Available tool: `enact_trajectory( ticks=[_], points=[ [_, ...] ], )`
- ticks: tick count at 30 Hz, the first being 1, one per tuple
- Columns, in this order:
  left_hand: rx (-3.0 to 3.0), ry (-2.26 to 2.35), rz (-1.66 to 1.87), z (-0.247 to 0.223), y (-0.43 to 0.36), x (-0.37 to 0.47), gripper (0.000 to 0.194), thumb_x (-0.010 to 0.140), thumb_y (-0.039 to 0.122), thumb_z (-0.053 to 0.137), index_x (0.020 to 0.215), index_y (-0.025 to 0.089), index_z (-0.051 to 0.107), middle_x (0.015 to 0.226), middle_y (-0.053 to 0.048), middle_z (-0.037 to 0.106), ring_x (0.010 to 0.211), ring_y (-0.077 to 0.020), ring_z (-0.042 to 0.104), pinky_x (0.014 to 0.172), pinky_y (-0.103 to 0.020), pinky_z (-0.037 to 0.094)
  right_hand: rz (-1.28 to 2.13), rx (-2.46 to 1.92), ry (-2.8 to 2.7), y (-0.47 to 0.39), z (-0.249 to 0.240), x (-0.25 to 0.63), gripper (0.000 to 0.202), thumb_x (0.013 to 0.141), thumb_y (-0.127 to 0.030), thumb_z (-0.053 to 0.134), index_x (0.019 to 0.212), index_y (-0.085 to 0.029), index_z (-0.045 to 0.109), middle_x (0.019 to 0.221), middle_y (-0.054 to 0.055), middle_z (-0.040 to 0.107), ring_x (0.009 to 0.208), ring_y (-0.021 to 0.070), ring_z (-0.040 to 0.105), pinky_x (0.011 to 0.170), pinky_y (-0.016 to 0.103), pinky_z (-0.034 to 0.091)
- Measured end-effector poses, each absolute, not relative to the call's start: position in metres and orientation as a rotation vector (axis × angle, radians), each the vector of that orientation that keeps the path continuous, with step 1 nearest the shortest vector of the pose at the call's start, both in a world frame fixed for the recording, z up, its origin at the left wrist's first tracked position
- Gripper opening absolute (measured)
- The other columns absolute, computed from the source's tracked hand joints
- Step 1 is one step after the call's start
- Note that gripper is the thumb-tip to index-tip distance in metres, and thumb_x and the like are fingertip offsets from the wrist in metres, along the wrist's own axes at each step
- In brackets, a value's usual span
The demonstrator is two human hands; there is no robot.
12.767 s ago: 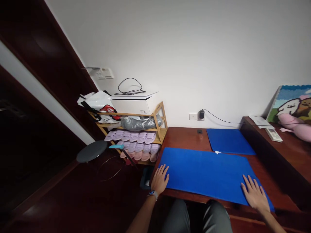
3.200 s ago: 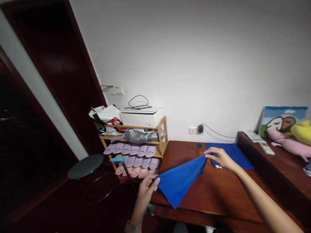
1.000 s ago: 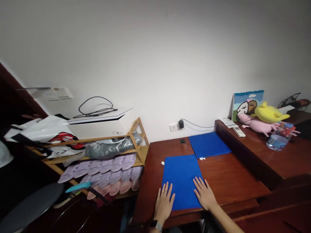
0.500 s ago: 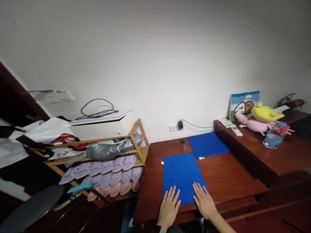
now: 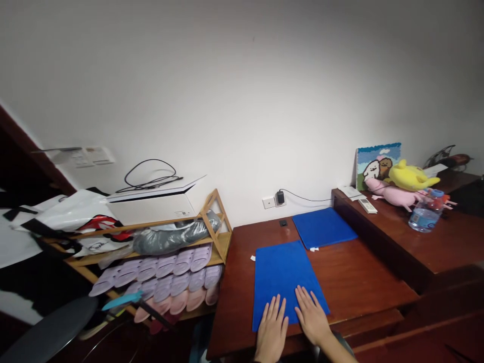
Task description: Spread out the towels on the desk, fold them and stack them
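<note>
A folded blue cloth [image 5: 282, 272] with a small white tag lies flat near the front edge of the wooden desk [image 5: 363, 282]. My left hand [image 5: 271, 330] rests palm down across its near edge, fingers stretched out. Beside it, my right hand [image 5: 312, 315] lies flat on the cloth's near right part, its fingers also extended. Neither hand grasps anything. Farther back, a second folded blue cloth [image 5: 324, 227] with a white tag sits against the raised side of the desk.
To the left stands a wooden rack [image 5: 223, 242] with purple slippers [image 5: 181, 262] and a white box [image 5: 155, 206]. On the raised right surface are a water bottle [image 5: 425, 214], plush toys [image 5: 410, 176] and a remote control [image 5: 366, 205]. A black charger [image 5: 280, 196] is plugged into the wall.
My hands have come closer together on the cloth, the right one shifting left and the left one right. The cloth's near right corner now shows. The view has tilted slightly.
</note>
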State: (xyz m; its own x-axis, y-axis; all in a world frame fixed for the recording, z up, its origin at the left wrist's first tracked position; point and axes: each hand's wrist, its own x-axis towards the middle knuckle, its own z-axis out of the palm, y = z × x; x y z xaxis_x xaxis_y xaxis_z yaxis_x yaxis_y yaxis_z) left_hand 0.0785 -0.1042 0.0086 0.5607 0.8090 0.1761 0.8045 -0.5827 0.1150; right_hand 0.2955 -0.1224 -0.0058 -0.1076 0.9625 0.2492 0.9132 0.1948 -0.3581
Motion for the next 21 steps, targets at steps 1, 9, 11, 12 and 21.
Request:
enact_trajectory(
  ticks=[1, 9, 11, 12, 21],
  points=[
    [2.729, 1.481, 0.339, 0.005, -0.106, 0.068, 0.059, 0.110, 0.037, 0.031, 0.166, 0.033, 0.013, 0.172, -0.002, 0.027, 0.157, -0.0242, 0.031, 0.127, -0.050, 0.035, 0.142, -1.786, -2.026, -0.125, -0.010, 0.305, 0.059, 0.109, -0.049, 0.028, 0.163, -0.027, 0.032, 0.168, 0.002, 0.033, 0.156, 0.0253, 0.034, 0.128, 0.049, 0.029],
    [2.603, 1.705, 0.362, -0.001, -0.118, 0.022, 0.057, 0.110, 0.040, 0.027, 0.165, 0.026, 0.026, 0.170, -0.005, 0.032, 0.156, -0.0236, 0.033, 0.127, -0.049, 0.033, 0.218, -2.008, -1.927, -0.140, -0.009, 0.352, 0.066, 0.107, -0.052, 0.025, 0.164, -0.018, 0.034, 0.169, 0.006, 0.031, 0.158, 0.0255, 0.029, 0.129, 0.049, 0.026],
    [2.606, 1.718, 0.370, 0.004, -0.117, 0.030, 0.058, 0.110, 0.043, 0.028, 0.163, 0.022, 0.034, 0.169, -0.007, 0.034, 0.156, -0.0239, 0.035, 0.128, -0.047, 0.033, 0.217, -2.022, -1.914, -0.138, -0.003, 0.344, 0.066, 0.107, -0.051, 0.026, 0.163, -0.019, 0.036, 0.168, 0.007, 0.032, 0.157, 0.0269, 0.030, 0.129, 0.051, 0.025],
    [2.614, 1.710, 0.380, 0.007, -0.115, 0.037, 0.058, 0.110, 0.043, 0.028, 0.162, 0.021, 0.037, 0.169, -0.007, 0.036, 0.155, -0.0237, 0.036, 0.128, -0.046, 0.033, 0.207, -2.019, -1.905, -0.137, 0.000, 0.336, 0.065, 0.107, -0.050, 0.026, 0.163, -0.019, 0.036, 0.168, 0.008, 0.032, 0.157, 0.0274, 0.029, 0.129, 0.052, 0.025],
    [2.699, 1.441, 0.307, 0.020, -0.097, 0.095, 0.056, 0.110, 0.043, 0.026, 0.163, 0.028, 0.031, 0.169, -0.004, 0.033, 0.156, -0.0253, 0.032, 0.127, -0.051, 0.034, 0.171, -1.776, -2.011, -0.130, -0.011, 0.282, 0.058, 0.108, -0.049, 0.029, 0.163, -0.029, 0.035, 0.166, 0.001, 0.036, 0.155, 0.0265, 0.035, 0.128, 0.048, 0.032]
  ],
)
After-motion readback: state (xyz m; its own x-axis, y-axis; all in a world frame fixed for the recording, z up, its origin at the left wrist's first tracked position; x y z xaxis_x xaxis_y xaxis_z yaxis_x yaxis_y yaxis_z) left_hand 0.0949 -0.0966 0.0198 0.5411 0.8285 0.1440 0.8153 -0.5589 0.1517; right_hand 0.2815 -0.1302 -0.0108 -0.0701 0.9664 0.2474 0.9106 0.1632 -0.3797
